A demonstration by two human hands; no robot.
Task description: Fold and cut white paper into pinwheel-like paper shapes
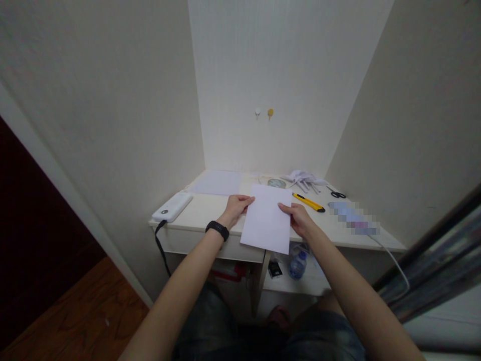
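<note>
A white sheet of paper (267,220), perhaps folded, is held up over the front edge of the desk. My left hand (237,206) pinches its left edge, and a black band circles that wrist. On the opposite side my right hand (298,218) grips the paper with the thumb lying on top; the fingers behind it are hidden. Just beyond the right hand lies a yellow utility knife (308,202). A stack of white paper (217,182) rests at the back left of the desk.
On the white desk (203,213) are a white device (173,206) with a black cable, a roll of tape (277,183), crumpled white paper strips (303,178), black scissors (335,193) and a blurred-out object (353,218) with a white cable. A water bottle (298,265) stands on the shelf below.
</note>
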